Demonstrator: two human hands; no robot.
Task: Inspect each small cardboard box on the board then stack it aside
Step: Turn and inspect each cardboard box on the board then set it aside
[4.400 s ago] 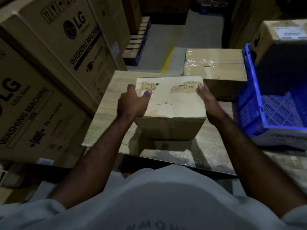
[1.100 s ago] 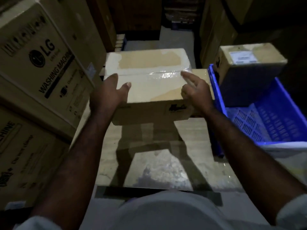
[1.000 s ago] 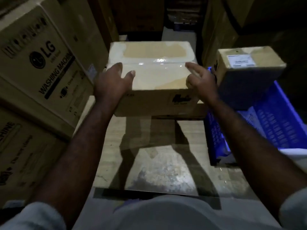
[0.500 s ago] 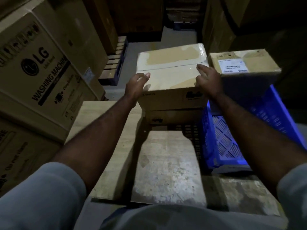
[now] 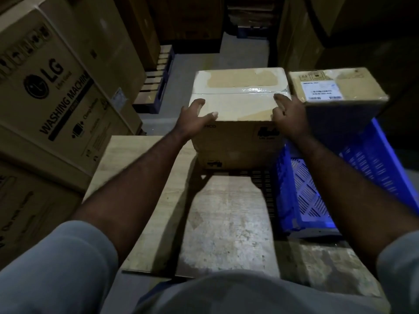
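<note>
Dim storeroom, cartons crowding every side. Out at arm's reach the box (image 5: 238, 103) sits on a second box (image 5: 235, 160) at the far end of the bench (image 5: 226, 223). It is pressed between the left hand (image 5: 195, 120) and right hand (image 5: 286, 118), both spread wide, palms flat to its ends, thumbs lapping the taped top. It looks stiff and square, and light enough for a two-palm squeeze, I'd judge. The glossy tape may be slick, so the bare cardboard ends or bottom corners seem the safer hold. Just right of the right hand, a labelled box (image 5: 335, 91) on a blue crate (image 5: 317, 200) nearly touches it. Left of the left hand, open floor lies before the washing-machine cartons (image 5: 56, 98), so that side gives room.
</note>
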